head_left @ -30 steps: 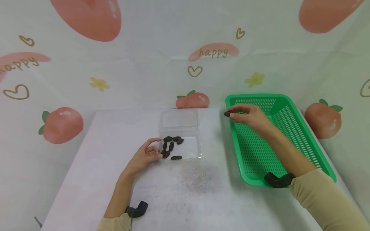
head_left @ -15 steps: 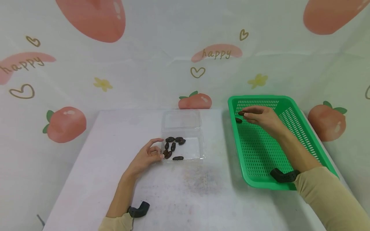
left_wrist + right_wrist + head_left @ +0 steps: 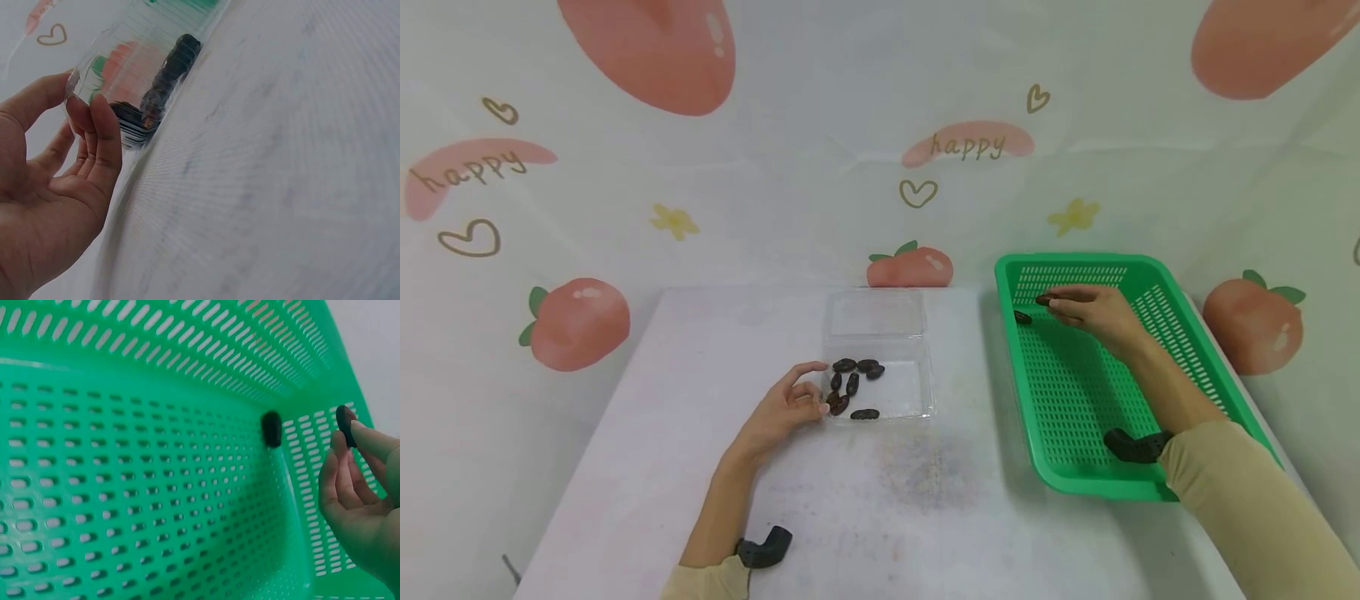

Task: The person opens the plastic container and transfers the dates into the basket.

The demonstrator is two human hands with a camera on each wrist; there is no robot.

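My right hand [image 3: 1101,317] is over the far left part of the green basket [image 3: 1037,471], pinching a dark, wrinkled date [image 3: 1044,299] between thumb and fingers. Another date [image 3: 271,429] lies in the basket against its wall, close to that hand. At the table's middle, my left hand [image 3: 784,414] holds the left edge of a clear plastic box [image 3: 928,387], thumb and fingertips on its wall in the left wrist view. Several dates [image 3: 853,384] lie in the box, mostly on its left side; one date [image 3: 865,414] is by the front wall. The box's lid [image 3: 877,314] is folded back.
A white table [image 3: 820,508] carries both containers, with a stained patch [image 3: 932,475] in front of the box. Behind stands a patterned cloth [image 3: 790,192]. A black band [image 3: 765,547] is on the left wrist and another black band [image 3: 1135,446] on the right.
My right hand has moved right from the basket's left rim to farther over the basket, still pinching the date. The date inside the basket has come into view. My left hand keeps its place at the box.
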